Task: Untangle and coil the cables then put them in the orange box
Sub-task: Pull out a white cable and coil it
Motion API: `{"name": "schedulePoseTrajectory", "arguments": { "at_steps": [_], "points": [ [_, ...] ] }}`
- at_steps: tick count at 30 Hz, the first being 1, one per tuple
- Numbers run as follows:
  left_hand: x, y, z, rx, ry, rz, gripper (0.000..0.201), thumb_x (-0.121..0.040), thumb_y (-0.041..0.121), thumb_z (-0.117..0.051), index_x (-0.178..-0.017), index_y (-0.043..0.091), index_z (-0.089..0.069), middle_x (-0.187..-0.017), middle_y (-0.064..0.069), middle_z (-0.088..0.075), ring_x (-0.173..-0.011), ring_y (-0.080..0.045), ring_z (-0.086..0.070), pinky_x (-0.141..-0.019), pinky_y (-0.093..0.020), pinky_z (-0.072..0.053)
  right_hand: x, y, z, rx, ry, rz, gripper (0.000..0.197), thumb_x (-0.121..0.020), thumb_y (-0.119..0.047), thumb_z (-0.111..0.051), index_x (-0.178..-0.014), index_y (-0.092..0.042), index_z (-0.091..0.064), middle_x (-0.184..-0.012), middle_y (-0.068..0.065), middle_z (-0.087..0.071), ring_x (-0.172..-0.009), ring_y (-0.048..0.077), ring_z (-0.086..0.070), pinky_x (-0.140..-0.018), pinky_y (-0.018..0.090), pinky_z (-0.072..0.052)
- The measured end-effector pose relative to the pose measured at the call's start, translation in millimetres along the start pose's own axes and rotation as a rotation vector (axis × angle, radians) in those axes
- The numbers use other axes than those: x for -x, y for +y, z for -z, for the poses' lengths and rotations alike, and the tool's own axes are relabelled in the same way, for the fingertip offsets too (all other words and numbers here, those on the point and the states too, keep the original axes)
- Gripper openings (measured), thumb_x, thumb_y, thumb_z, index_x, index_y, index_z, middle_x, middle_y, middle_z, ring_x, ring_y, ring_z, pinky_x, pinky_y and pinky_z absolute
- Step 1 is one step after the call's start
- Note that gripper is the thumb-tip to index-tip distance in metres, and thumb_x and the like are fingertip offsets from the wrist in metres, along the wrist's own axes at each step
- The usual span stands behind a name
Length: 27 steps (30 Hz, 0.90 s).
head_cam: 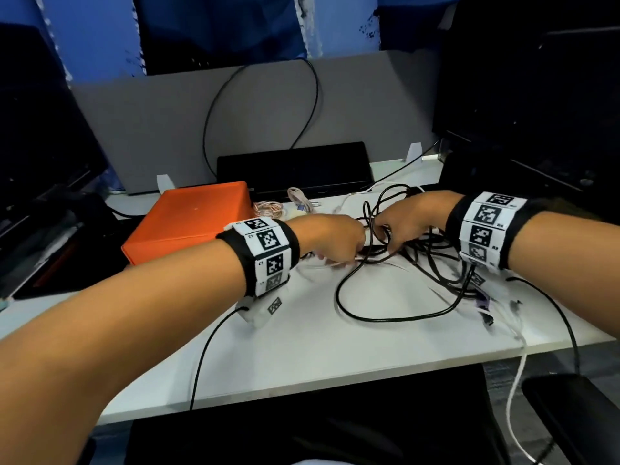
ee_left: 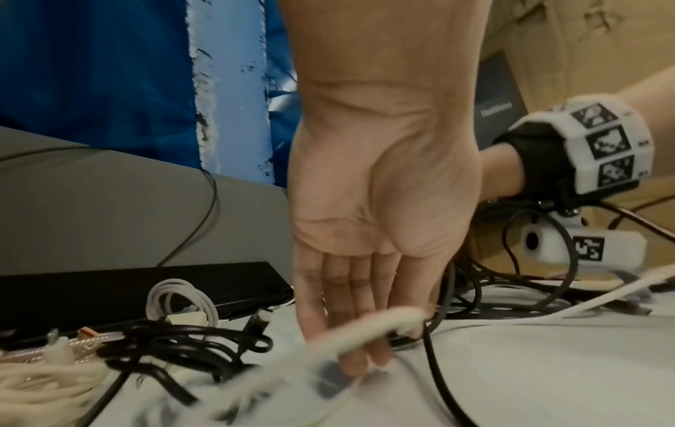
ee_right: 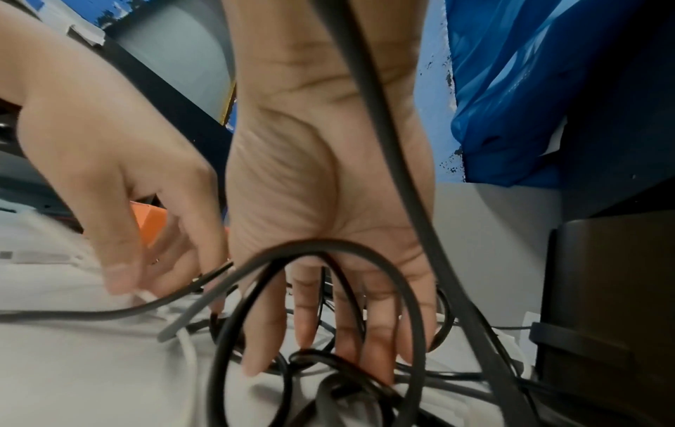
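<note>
Both hands worked in the cable tangle on the table (head_cam: pixel 302 347).
Left hand (head_cam: pixel 330 238) pinched a white cable (ee_left: pixel 365 328) — right hand (head_cam: pixel 407 223), fingers extended, pressed the black cables (head_cam: pixel 396 297).

2 hands (head_cam: pixel 330 238) (head_cam: pixel 407 223), 1 orange box (head_cam: pixel 188 219), 2 wrist bands (head_cam: pixel 265 253) (head_cam: pixel 483 229), 1 small white coil (head_cam: pixel 297 196) far off; tangled cables (head_cam: pixel 402 286) cannot be counted.

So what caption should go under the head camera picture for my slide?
Both hands reach into tangled black cables on a white desk, beside the closed orange box.
</note>
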<state>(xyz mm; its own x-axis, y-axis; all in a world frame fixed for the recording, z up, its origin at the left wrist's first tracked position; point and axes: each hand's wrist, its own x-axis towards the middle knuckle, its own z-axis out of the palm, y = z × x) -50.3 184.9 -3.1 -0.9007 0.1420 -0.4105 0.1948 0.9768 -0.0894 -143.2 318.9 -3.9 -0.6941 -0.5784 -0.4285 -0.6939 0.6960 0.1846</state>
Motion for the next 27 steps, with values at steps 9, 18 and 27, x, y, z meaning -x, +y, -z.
{"name": "schedulePoseTrajectory", "arguments": {
  "at_steps": [9,18,27],
  "points": [
    [27.6,-29.3,83.7,0.087,0.457,0.093,0.029,-0.096,0.006,-0.045,-0.111,0.0,-0.068,-0.111,-0.02,-0.069,-0.103,-0.037,-0.064,-0.087,-0.044,-0.053,13.4,20.3,-0.8,-0.419,0.199,0.079,0.045,-0.087,-0.057,-0.041,-0.098,-0.029,-0.074,-0.115,-0.01,-0.071,-0.106,0.013,-0.063,-0.101,0.039,-0.046],
    [54.3,-67.0,164.3,0.267,1.102,0.169,0.024,-0.103,0.016,-0.046,-0.118,0.004,-0.061,-0.119,-0.017,-0.065,-0.096,-0.026,-0.054,-0.071,-0.028,-0.032,19.2,56.6,6.9,-0.009,0.198,-0.185,0.038,-0.103,-0.026,-0.044,-0.126,-0.006,-0.065,-0.136,0.015,-0.063,-0.117,0.033,-0.061,-0.099,0.038,-0.05],
    [63.5,-66.9,176.7,0.224,1.204,0.132,0.035,-0.102,0.01,-0.04,-0.074,0.029,-0.036,-0.076,0.002,-0.045,-0.069,-0.011,-0.042,-0.059,-0.022,-0.03,79.5,-29.0,38.0,-0.177,1.163,0.27,0.026,-0.096,-0.042,-0.044,-0.102,-0.022,-0.061,-0.099,0.003,-0.063,-0.092,0.028,-0.059,-0.073,0.038,-0.046]
  ]
}}
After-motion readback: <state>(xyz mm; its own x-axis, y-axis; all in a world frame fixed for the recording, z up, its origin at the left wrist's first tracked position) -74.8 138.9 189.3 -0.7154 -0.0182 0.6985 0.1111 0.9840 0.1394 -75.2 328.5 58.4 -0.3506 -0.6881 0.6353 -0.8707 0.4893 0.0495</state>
